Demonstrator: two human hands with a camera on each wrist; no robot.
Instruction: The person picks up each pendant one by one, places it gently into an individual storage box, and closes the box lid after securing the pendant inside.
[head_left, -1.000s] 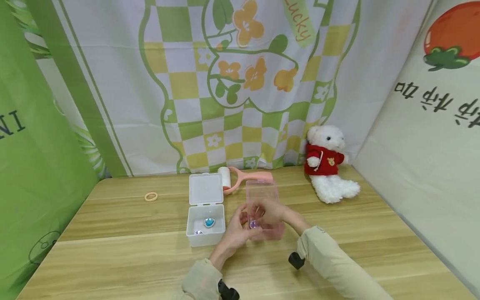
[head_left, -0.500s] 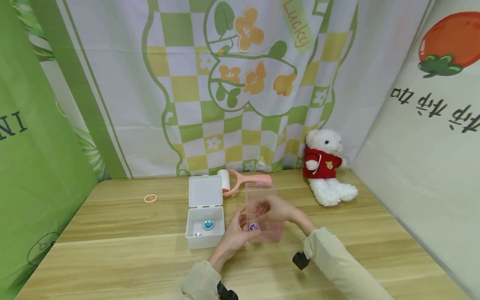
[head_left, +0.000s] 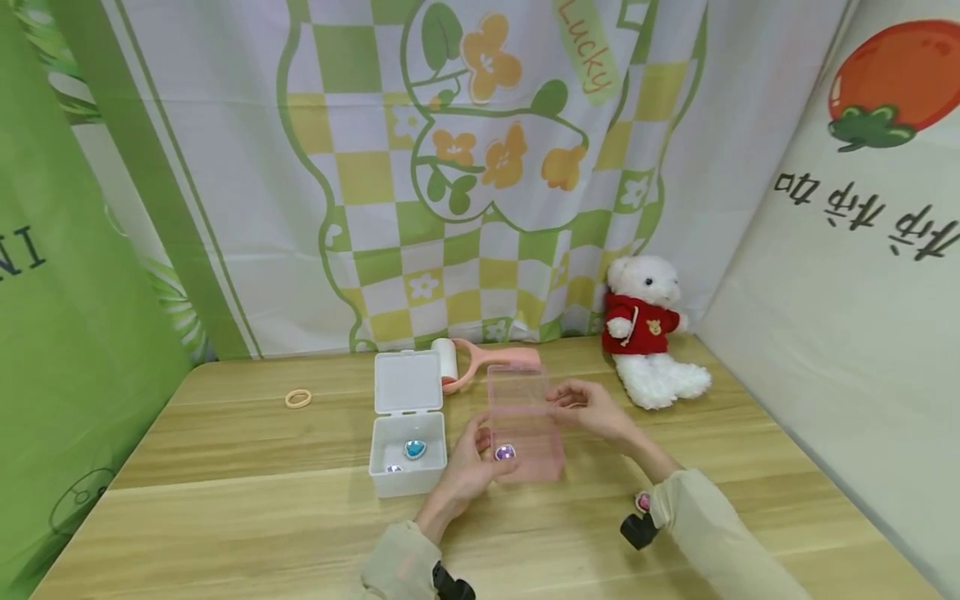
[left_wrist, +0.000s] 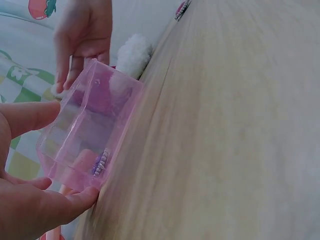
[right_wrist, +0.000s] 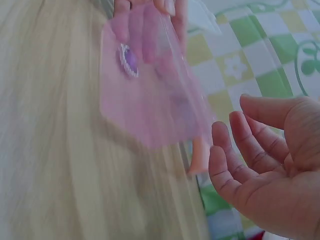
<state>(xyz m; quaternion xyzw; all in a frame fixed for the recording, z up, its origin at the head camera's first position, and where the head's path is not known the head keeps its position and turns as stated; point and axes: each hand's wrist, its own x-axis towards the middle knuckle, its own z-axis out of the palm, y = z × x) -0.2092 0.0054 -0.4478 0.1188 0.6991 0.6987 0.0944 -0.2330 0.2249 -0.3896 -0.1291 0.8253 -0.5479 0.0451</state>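
A clear pink plastic box [head_left: 538,462] with its lid raised stands on the wooden table. My left hand [head_left: 465,468] grips its left side, thumb at the near corner and fingers along the far part. Inside, at the left end, lies a purple gem with a silvery beaded rim [left_wrist: 101,163]. My right hand [head_left: 596,410] is just right of the box by the lid, fingers loosely bent and holding nothing. To the left, an open white box [head_left: 408,485] contains a blue gem [head_left: 415,450] and a second gem [head_left: 393,469], partly hidden by the front wall.
Beside my right sleeve a pink gem [head_left: 642,501] lies on the table. Behind the boxes is a lint roller with a peach handle [head_left: 495,356]. A white teddy bear in red [head_left: 647,329] sits at the back right, and a small tan ring [head_left: 297,398] lies far left.
My right hand has come out of the pink box and moved right, past its edge. The purple gem now shows uncovered inside. My left hand has kept its hold on the box.
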